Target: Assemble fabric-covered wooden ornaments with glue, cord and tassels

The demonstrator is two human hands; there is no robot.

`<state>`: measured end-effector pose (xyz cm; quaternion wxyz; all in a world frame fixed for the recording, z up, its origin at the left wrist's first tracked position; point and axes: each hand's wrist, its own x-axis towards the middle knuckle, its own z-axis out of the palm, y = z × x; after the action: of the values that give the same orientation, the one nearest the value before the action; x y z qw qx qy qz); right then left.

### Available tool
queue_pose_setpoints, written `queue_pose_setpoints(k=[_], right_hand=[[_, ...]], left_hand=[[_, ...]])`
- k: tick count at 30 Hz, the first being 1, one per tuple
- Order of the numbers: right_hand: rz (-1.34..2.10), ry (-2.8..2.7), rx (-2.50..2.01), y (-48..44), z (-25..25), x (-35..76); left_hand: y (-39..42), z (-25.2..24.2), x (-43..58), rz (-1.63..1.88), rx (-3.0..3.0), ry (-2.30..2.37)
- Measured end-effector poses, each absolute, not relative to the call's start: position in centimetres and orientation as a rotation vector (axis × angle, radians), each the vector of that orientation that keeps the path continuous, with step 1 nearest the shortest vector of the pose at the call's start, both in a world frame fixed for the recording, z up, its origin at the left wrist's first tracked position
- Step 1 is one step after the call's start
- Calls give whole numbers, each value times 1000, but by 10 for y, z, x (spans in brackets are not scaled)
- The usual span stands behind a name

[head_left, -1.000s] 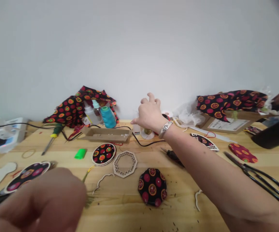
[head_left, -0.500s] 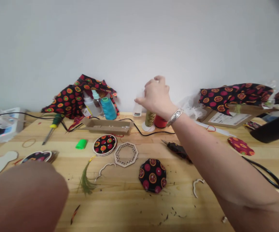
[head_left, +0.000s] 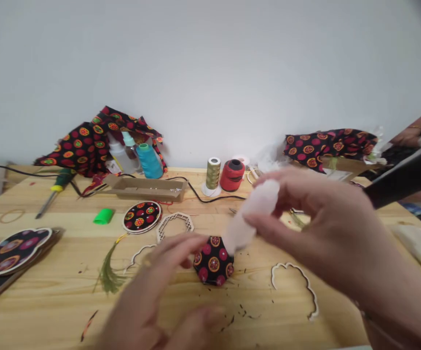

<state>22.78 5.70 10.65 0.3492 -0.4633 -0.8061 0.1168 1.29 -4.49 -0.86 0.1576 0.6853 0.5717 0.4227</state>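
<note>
Two hands over the wooden tabletop [head_left: 50,306], front middle: your right hand [head_left: 315,228] pinches a blurred, frosted squeeze bottle [head_left: 254,214] above a black octagonal fabric patch [head_left: 213,262]; your left hand [head_left: 155,287], fingers spread, sits just beside it.

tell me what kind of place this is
Most likely a small handicraft workshop: a wooden workbench holds thread spools, patterned fabric and a thin wooden lattice frame.
</note>
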Motion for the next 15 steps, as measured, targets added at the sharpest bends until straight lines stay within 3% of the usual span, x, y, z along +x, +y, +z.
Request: queue_pose_setpoints(k=[3,7,13,15], right_hand=[[478,-2108,-1216,33,89,235],[538,-2105,-1134,18,67,239],[-140,-2291,-1009,5,30,256],[-221,-2460,-872,1,22,257]], left_hand=[[-30,-3,40,946,1996,1482],[-27,-9,61,890,1878,1372],[-31,-18,61,903,1644,1190],[-35,-18,62,855,1511,1152]])
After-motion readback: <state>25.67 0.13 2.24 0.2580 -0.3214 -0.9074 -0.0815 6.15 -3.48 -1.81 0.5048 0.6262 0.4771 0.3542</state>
